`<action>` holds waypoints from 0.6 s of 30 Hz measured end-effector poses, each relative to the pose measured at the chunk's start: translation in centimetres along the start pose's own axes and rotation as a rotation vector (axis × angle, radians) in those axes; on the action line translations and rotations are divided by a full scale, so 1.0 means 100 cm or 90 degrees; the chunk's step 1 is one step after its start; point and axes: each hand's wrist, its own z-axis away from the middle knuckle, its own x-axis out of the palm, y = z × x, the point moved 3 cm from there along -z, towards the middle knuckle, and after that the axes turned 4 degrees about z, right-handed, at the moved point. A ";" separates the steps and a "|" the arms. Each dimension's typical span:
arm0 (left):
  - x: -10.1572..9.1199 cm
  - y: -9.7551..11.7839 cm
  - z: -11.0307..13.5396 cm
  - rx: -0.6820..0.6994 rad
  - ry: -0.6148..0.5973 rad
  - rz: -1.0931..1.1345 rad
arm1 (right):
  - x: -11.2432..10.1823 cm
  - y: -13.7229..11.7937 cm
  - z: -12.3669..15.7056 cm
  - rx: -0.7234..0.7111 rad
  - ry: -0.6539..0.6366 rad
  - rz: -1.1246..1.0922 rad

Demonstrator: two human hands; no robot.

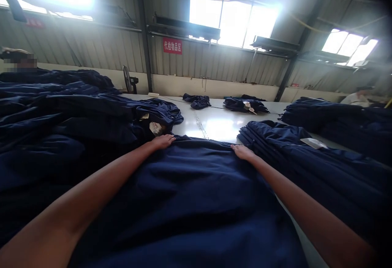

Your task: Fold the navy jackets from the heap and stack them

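A navy blue garment (199,194) is spread in front of me, its near part running out of the bottom of the view. At its far left corner, my left hand (164,141) has its fingers closed on the edge. My right hand (241,151) grips the same far edge near the right corner. The cloth between them lies fairly flat, with soft creases below. Just beyond my left hand is a pale paper tag (156,128) on the dark clothes. Whether the garment is a pair of trousers I cannot tell.
A large heap of navy clothes (61,125) rises at left. Folded stacks (294,149) stand close on the right, more behind. Smaller bundles (245,105) lie farther back on the white table (211,123). A black fan (130,81) stands beyond. People are partly visible at both sides.
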 end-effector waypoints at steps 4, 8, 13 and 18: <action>0.022 -0.008 -0.011 -0.087 -0.011 -0.002 | 0.029 -0.003 -0.030 0.015 -0.004 0.006; 0.035 -0.012 -0.007 -0.140 0.003 -0.015 | 0.037 -0.001 -0.060 -0.019 -0.006 0.007; 0.032 -0.005 0.016 -0.205 -0.013 -0.040 | 0.026 -0.011 -0.074 -0.093 -0.014 0.023; 0.006 0.001 0.054 -0.197 -0.021 -0.060 | 0.015 -0.016 -0.046 -0.166 -0.001 0.040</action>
